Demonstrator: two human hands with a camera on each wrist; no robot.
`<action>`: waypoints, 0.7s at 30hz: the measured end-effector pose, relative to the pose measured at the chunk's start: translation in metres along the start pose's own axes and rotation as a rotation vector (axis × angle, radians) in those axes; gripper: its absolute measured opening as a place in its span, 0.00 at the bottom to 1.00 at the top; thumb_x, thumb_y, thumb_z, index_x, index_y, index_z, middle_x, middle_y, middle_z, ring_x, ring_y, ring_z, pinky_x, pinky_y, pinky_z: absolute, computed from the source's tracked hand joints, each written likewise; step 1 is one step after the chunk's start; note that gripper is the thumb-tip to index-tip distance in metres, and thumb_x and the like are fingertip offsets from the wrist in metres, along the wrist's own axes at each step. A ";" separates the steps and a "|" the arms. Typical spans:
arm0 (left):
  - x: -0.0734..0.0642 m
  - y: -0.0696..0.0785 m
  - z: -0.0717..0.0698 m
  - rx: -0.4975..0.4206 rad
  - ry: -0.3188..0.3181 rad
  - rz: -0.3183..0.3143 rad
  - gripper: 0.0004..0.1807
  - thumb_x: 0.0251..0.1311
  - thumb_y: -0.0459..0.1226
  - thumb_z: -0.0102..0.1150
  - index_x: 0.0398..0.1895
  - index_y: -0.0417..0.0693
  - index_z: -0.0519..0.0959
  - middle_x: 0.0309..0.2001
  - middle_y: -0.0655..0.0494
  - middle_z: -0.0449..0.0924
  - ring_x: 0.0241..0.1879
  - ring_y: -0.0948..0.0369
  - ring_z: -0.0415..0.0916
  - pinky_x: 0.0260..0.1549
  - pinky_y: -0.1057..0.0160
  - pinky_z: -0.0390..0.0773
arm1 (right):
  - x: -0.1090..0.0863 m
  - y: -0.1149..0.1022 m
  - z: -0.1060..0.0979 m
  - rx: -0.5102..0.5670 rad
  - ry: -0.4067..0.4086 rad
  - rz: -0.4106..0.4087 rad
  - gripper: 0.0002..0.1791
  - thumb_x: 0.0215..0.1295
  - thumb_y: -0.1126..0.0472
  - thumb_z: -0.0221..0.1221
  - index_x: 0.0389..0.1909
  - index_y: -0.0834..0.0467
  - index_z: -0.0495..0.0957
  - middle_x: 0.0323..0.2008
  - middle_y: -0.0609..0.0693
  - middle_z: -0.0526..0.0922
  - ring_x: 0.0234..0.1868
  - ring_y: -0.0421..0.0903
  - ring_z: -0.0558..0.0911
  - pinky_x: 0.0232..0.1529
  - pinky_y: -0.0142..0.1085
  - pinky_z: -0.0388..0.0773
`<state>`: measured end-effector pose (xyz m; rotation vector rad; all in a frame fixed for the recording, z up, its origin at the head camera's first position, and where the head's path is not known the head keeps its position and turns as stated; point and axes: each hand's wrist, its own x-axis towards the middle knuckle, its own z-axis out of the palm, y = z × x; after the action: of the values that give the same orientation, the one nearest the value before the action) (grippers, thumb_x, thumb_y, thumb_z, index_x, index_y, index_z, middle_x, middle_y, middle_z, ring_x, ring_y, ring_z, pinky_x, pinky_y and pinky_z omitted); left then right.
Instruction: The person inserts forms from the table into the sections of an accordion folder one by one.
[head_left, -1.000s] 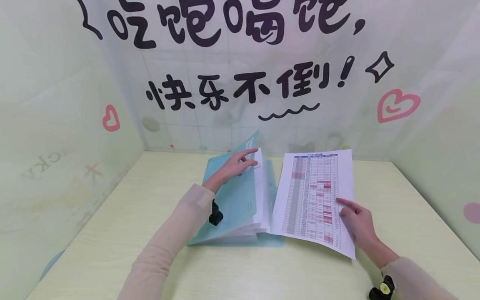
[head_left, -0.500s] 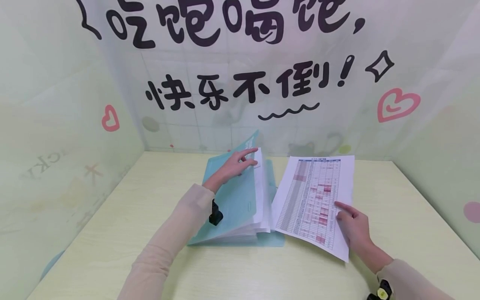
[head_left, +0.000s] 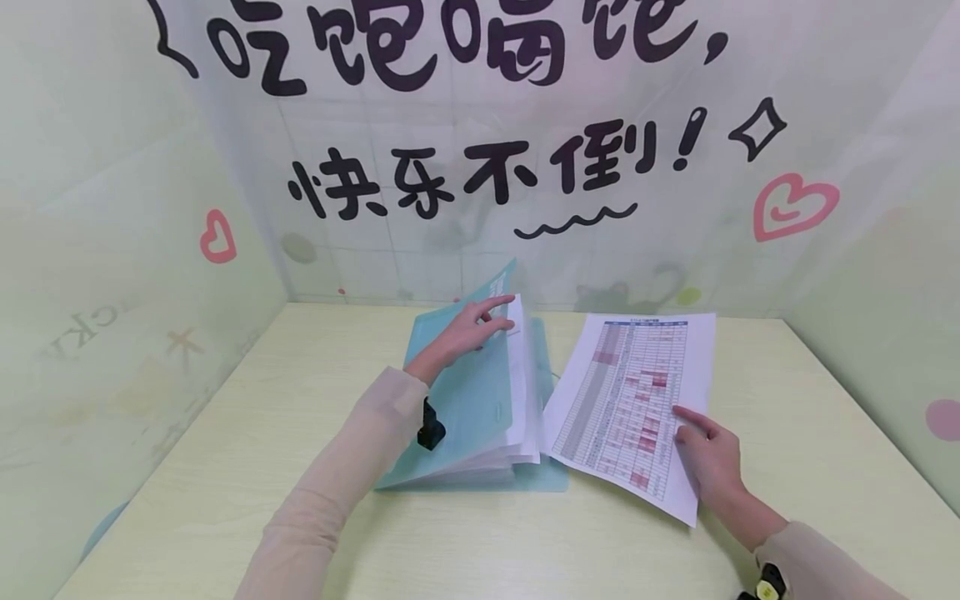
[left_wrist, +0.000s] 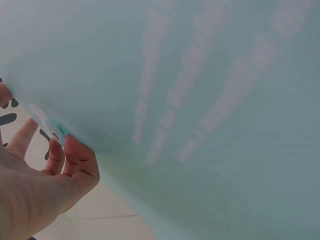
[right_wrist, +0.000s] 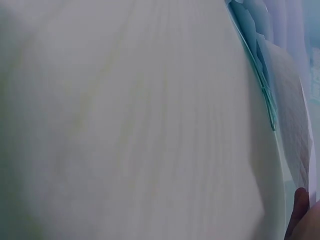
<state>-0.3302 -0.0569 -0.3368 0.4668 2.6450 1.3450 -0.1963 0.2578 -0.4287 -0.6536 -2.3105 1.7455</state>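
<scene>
A light blue folder (head_left: 472,400) stands partly opened on the table, its front cover raised at a slant. My left hand (head_left: 468,327) grips the cover's free edge near the top; the left wrist view shows the thumb and fingers curled on that edge. White papers (head_left: 530,392) fan out between the covers. To the folder's right, a printed sheet (head_left: 626,408) with a table and red-shaded cells slopes upward to the right. My right hand (head_left: 712,458) pinches this sheet by its right edge. Its left edge lies against the folder's back cover. Only a fingertip (right_wrist: 301,197) shows in the right wrist view.
The pale wood-grain table (head_left: 480,550) extends in front and to both sides. A white printed backdrop (head_left: 420,275) with black lettering rises behind it, with similar panels at left and right.
The sheet's upper end has dropped lower and shifted slightly right, with my right hand a little lower, still pinching it. My left hand and the raised cover stay put.
</scene>
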 end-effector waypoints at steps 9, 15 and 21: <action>0.000 -0.001 -0.001 0.005 -0.002 -0.009 0.27 0.57 0.50 0.49 0.62 0.68 0.62 0.41 0.52 0.63 0.39 0.57 0.62 0.33 0.61 0.70 | 0.000 0.002 -0.001 0.002 0.032 0.003 0.25 0.55 0.66 0.46 0.57 0.64 0.67 0.60 0.61 0.60 0.58 0.52 0.59 0.53 0.42 0.58; 0.000 0.000 -0.001 0.002 0.000 -0.007 0.26 0.57 0.49 0.49 0.62 0.67 0.62 0.41 0.52 0.63 0.40 0.57 0.62 0.33 0.61 0.71 | 0.001 0.004 -0.001 0.010 0.038 0.009 0.25 0.56 0.66 0.46 0.58 0.64 0.66 0.61 0.61 0.59 0.60 0.53 0.58 0.55 0.44 0.56; -0.001 0.000 -0.001 -0.003 0.001 0.000 0.26 0.57 0.49 0.49 0.62 0.67 0.62 0.41 0.52 0.63 0.39 0.57 0.62 0.33 0.61 0.70 | 0.002 0.004 -0.001 0.008 0.035 0.005 0.26 0.55 0.66 0.46 0.57 0.65 0.66 0.60 0.62 0.60 0.59 0.53 0.59 0.54 0.43 0.56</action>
<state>-0.3300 -0.0582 -0.3362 0.4664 2.6432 1.3491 -0.1965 0.2605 -0.4325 -0.6830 -2.2795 1.7311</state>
